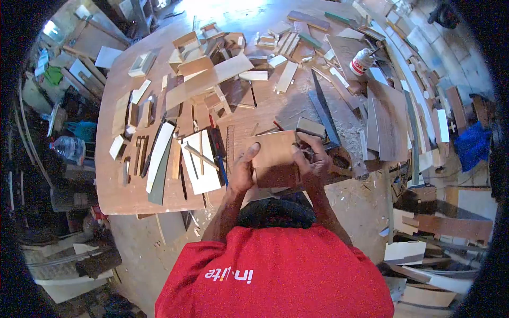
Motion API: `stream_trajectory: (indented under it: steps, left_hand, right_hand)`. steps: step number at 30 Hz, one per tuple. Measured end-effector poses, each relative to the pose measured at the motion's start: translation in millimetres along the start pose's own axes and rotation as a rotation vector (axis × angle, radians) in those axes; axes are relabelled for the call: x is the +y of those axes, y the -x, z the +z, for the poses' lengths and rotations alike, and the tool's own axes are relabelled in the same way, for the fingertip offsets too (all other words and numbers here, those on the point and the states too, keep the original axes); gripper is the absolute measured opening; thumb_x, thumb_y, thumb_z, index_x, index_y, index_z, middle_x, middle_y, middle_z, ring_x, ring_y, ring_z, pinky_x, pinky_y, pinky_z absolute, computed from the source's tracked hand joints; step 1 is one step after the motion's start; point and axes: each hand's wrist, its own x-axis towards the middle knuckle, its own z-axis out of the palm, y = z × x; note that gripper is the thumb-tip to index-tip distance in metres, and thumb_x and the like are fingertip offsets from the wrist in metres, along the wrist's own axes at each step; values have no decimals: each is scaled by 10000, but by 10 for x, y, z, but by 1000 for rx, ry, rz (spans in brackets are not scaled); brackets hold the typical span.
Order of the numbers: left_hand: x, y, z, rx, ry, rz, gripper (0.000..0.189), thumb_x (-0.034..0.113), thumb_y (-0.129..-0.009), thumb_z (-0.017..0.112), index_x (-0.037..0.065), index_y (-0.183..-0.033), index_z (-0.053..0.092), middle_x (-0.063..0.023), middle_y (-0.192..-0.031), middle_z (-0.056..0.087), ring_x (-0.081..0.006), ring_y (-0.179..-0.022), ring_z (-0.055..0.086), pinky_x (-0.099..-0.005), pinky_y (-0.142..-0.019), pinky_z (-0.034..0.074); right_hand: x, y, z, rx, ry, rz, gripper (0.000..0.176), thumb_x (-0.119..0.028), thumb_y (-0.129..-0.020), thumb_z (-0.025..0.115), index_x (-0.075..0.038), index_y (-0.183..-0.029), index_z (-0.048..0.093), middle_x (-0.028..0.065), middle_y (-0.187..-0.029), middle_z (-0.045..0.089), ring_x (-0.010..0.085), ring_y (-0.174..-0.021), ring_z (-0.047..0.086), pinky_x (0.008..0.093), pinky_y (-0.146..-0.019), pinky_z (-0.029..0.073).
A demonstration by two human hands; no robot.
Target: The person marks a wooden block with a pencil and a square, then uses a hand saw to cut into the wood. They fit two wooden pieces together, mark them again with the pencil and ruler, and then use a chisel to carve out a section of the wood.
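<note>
A small wooden box-like piece [274, 153] with a flat, light brown face is raised at the near edge of the workbench. My left hand [244, 168] grips its left side, thumb on the face and the other fingers hidden behind. At its right edge my right hand [313, 159] is closed, with bent fingers against the wood. Whether those fingers also pinch some small part cannot be made out. Just beyond the piece lies a pale wood block [310, 126].
On the workbench [119, 175] lie white strips [160, 157], a white board [200, 169] with sticks and heaped offcuts [212, 69]. A dark saw blade [322, 108] points away at the right. A glue bottle [361, 62] stands at the far right, beyond a brown panel [388, 122].
</note>
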Motion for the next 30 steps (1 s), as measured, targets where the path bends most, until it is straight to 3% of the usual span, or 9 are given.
stream_trajectory:
  steps: [1, 4, 9, 12, 14, 18, 20, 30]
  left_hand:
    - [-7, -1, -26, 48, 51, -9, 508, 285, -934, 555, -53, -1299, 456, -180, -1226, 579, -266, -1116, 591, -393, -968, 478]
    - [16, 9, -48, -8, 192, -16, 543, 274, -929, 555, -52, -1337, 405, -198, -1270, 545, -292, -1146, 571, -419, -989, 467]
    - [43, 27, -115, -66, 253, 18, 550, 247, -918, 568, -32, -1356, 386, -197, -1285, 536, -301, -1160, 561, -431, -992, 466]
    - [14, 7, -213, -71, 252, 56, 547, 239, -910, 578, -16, -1356, 391, -191, -1285, 538, -303, -1155, 564, -437, -994, 463]
    - [5, 14, -253, -79, 250, 67, 542, 235, -907, 580, -10, -1354, 396, -188, -1283, 541, -304, -1152, 566, -440, -996, 462]
    - [31, 31, -266, -58, 287, 77, 524, 221, -903, 577, -30, -1332, 411, -191, -1257, 559, -303, -1143, 572, -436, -999, 456]
    - [57, 45, -259, -63, 293, 56, 521, 216, -902, 576, -38, -1327, 414, -192, -1249, 563, -302, -1139, 574, -433, -1000, 454]
    - [26, 9, -326, -37, 276, 45, 507, 220, -890, 587, -42, -1300, 444, -185, -1231, 577, -288, -1124, 584, -419, -991, 459]
  right_hand:
    - [-44, 12, 15, -4, 8, -136, 361, -132, -758, 715, -47, -1103, 648, 84, -956, 635, 184, -855, 615, 306, -784, 494]
    - [-424, 37, 51, -104, -89, -17, 364, -134, -760, 713, -52, -1106, 634, 77, -952, 629, 173, -849, 617, 305, -754, 506]
    - [-573, 95, 162, -63, -91, -22, 374, -171, -759, 727, -42, -1087, 601, 94, -952, 628, 186, -822, 628, 308, -733, 514]
    - [-634, 93, 211, -83, -157, -17, 383, -120, -787, 701, -11, -1133, 580, 47, -987, 600, 112, -865, 570, 261, -775, 475]
    - [-607, 79, 266, -17, 6, -213, 395, -118, -784, 718, -9, -1134, 572, 71, -1005, 610, 138, -881, 575, 283, -784, 477]
    - [-695, 25, 304, -1, -51, -298, 372, -89, -763, 723, -8, -1100, 589, 94, -964, 624, 173, -844, 591, 294, -754, 482]
    - [-682, -31, 262, -74, 22, -437, 350, -60, -737, 721, -3, -1062, 603, 114, -924, 628, 199, -805, 602, 299, -717, 484]
    - [-629, -47, 266, -91, 13, -403, 292, -38, -733, 689, -8, -1011, 603, 116, -893, 616, 197, -764, 589, 295, -675, 478]
